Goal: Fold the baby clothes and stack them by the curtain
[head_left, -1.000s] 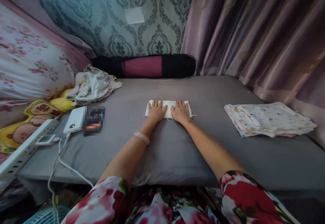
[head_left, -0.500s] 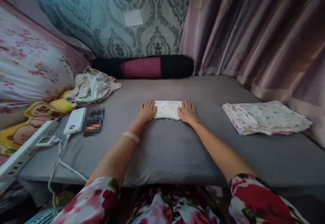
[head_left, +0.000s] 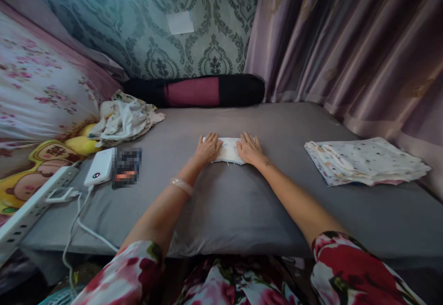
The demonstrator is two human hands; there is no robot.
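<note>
Well in from the near edge of the grey-sheeted bed [head_left: 221, 208], we rest our left hand [head_left: 208, 149] and right hand [head_left: 250, 148], both opened flat and grasping nothing, on opposite ends of a small white cloth [head_left: 229, 151].

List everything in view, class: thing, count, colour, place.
Folded cloth: 1, white, centre
Folded printed cloths: 1 stack, whitish, right
Crumpled cloths: 1 heap, whitish, back left
Fabric cover: 1, grey, beneath cloths
Long fabric roll: 1, black and maroon, back
Ornate wallpaper: 1, greyish, back
Flat rectangle: 1, white, on wallpaper
Draped curtain: 1, mauve, right
Floral fabric: 1, pinkish, left
Cartoon cushion: 1, yellow, left
Boxy device, long power strip, square adapter: 1 each, white, left
Blurred item: 1, dark, left
Thin cables: 2, white, left
Latticed object: 1, teal, bottom left
Floral garment: 1, reddish, bottom
Round bangle: 1, pale, left forearm
Left hand, right hand: 1 each, on folded cloth
</note>
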